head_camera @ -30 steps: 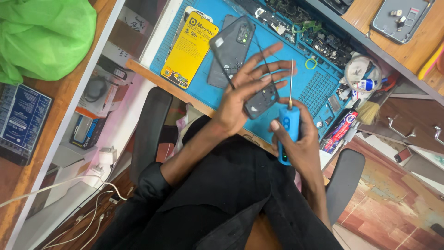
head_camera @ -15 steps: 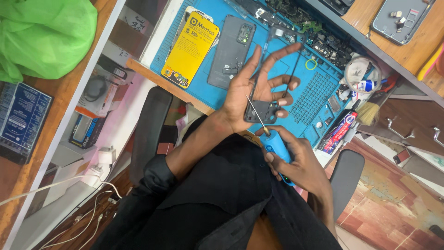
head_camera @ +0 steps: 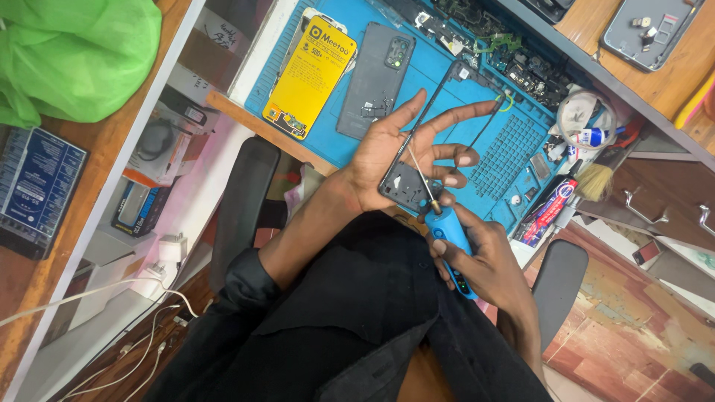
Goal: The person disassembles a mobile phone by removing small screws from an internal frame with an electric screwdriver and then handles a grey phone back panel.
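- A dark phone frame (head_camera: pixel 417 175) is gripped in the left hand (head_camera: pixel 395 152), fingers spread, above the blue mat (head_camera: pixel 514 141).
- A blue screwdriver (head_camera: pixel 449 242) is clasped in the right hand (head_camera: pixel 484 268); its tip is set against the frame.
- A grey back cover (head_camera: pixel 376 78) and a yellow battery (head_camera: pixel 309 74) are laid on the mat.

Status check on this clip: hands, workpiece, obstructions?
Left hand holds phone frame. Right hand holds blue screwdriver, tip on frame. Nothing blocking.
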